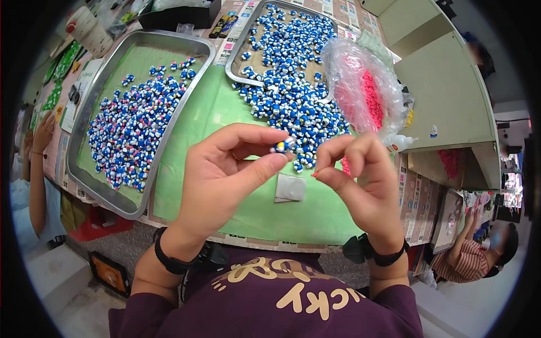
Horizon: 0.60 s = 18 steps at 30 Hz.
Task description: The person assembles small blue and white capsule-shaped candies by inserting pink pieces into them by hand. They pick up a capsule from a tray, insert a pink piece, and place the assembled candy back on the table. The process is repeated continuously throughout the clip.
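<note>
White square pad [291, 187] lies on green mat [256, 211]. Left hand [222, 163], left of pad: thumb and forefinger grip a small blue-and-white figure [283, 145], raised beyond the pad. Right hand [363, 174], right of pad: thumb and forefinger pinch a tiny pink piece [314, 175]. Beyond pad, heap of similar figures [293, 101]; far right of it, clear bag [345, 84], pink contents; left, loaded metal tray [131, 209].

Small blue-and-white figurine [285, 146] between left fingers [273, 162], tiny pink piece [314, 174] between right fingers [331, 178]
</note>
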{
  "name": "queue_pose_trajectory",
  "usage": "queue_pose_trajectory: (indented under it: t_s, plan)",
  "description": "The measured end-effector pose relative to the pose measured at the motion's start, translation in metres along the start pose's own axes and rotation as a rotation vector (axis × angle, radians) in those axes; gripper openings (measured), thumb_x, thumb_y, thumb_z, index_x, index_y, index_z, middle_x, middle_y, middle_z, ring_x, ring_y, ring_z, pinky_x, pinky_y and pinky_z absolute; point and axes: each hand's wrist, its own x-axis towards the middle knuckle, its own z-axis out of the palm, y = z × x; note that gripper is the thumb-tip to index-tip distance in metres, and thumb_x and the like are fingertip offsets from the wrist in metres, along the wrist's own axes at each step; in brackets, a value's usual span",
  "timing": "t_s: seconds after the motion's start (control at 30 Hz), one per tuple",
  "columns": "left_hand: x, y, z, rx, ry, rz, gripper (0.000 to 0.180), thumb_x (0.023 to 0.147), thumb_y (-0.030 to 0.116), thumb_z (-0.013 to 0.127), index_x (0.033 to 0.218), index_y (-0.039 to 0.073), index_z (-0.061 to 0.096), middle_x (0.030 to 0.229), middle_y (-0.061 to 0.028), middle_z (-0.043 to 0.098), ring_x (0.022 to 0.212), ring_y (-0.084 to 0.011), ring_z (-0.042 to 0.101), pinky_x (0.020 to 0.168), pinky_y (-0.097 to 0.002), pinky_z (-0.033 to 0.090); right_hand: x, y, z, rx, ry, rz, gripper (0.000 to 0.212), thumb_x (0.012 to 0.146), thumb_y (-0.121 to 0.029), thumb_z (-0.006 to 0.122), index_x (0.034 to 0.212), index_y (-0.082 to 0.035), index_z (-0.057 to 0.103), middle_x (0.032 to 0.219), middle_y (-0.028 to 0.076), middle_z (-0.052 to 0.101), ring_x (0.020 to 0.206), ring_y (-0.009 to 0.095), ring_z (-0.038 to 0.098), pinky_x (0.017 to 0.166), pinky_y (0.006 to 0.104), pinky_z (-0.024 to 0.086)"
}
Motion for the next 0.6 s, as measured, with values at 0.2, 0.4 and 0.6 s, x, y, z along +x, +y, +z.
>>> queue_pose_trajectory:
  t_s: [0.2,0.4,0.6]
  plan:
    - [0.002,-0.002,0.015,-0.05,-0.025,0.084,0.027,0.082,-0.008,0.069,0.107,-0.002,0.061,0.103,-0.0088,0.064,0.092,-0.0139,0.064,0.083,-0.0258,0.052,0.01,-0.005,0.011,0.113,0.117,-0.194,0.03,0.087,0.009,0.062,0.087,-0.009,0.037,0.091,0.009,0.059,0.083,0.013,0.056,0.075,0.0267,0.046]
    - [0.001,-0.004,0.019,0.057,-0.025,0.199,0.029,0.079,-0.009,0.071,0.105,0.0,0.063,0.103,-0.0094,0.063,0.087,-0.0128,0.062,0.079,-0.0249,0.051,0.009,-0.001,0.013,0.02,0.139,-0.234,0.03,0.086,0.01,0.062,0.086,-0.007,0.038,0.09,0.01,0.059,0.082,0.013,0.056,0.073,0.0262,0.047]
    - [0.0,-0.007,0.019,0.445,-0.001,0.489,0.026,0.074,-0.011,0.074,0.097,-0.001,0.067,0.096,-0.0124,0.065,0.085,-0.0165,0.064,0.072,-0.0272,0.053,0.006,0.002,0.016,-0.091,0.17,-0.269,0.031,0.084,0.007,0.066,0.086,-0.007,0.039,0.089,0.009,0.055,0.081,0.013,0.054,0.073,0.0264,0.045]
